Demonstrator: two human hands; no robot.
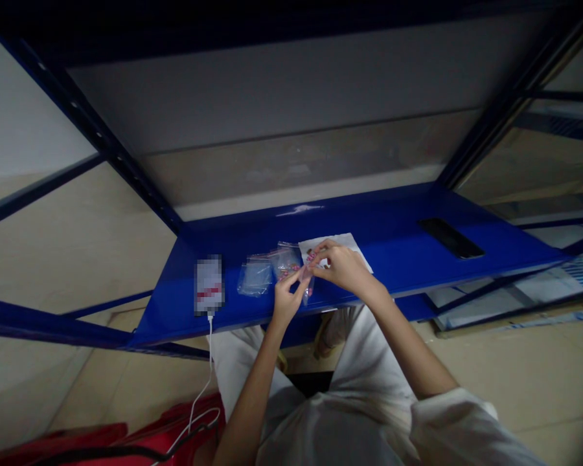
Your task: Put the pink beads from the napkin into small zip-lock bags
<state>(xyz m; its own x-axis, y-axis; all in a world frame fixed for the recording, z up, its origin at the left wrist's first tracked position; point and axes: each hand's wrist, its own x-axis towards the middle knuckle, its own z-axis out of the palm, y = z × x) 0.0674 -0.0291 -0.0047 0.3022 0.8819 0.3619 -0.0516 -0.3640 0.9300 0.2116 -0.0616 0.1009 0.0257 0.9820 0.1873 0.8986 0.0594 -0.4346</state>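
Pinching a small clear plastic packet (307, 286) with pink marks between them, the left hand (289, 299) and right hand (337, 268) hold their fingers (318, 254) nearly closed above a blue steel shelf (393, 239), beside a white paper sheet (337, 244) and two clear plastic bags (267, 266) to the left.

Shelf (388, 226) is carrying everything: corded device (208, 285) is sitting leftmost, cable (210, 349) hanging off the front edge, plastic bags (255, 276) lying just right of it, paper sheet (337, 244) lying next, phone (451, 237) lying far right. Left hand (289, 299) and right hand (342, 266) are meeting before the paper sheet, beside the bags.
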